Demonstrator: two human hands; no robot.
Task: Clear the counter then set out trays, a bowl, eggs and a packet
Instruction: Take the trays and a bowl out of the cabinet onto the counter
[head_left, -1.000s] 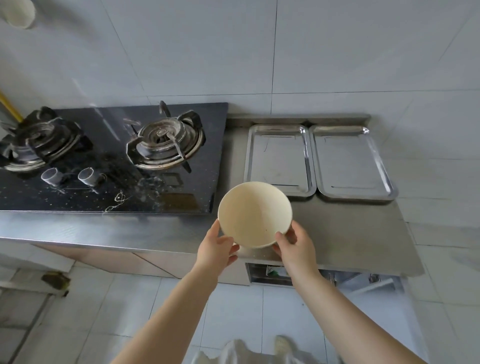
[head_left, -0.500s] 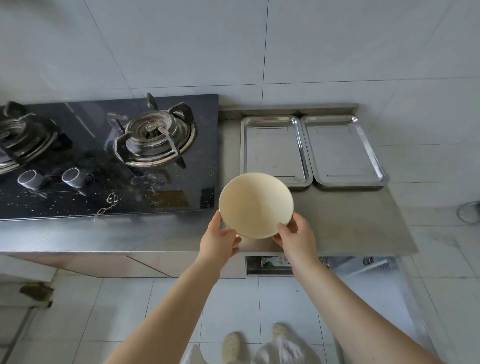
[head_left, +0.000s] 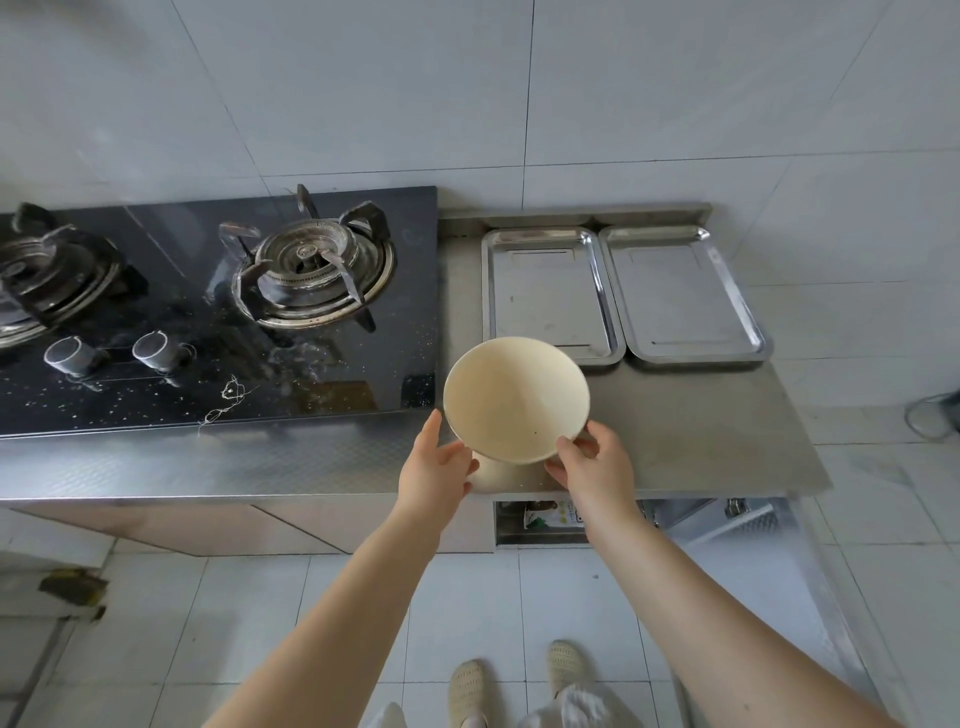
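Observation:
A cream bowl is held over the steel counter, just in front of the trays and tilted toward me. My left hand grips its left lower side and my right hand grips its right rim. Two empty steel trays lie side by side at the back of the counter: the left tray and the right tray. A packet shows in the open shelf under the counter. No eggs are in view.
A black glass gas hob with two burners and two knobs fills the counter's left part. White tiled wall stands behind. The counter's front edge runs just under my hands; tiled floor and my feet are below.
The bowl and both hands have shifted slightly forward and right toward the trays; my view has also moved a little.

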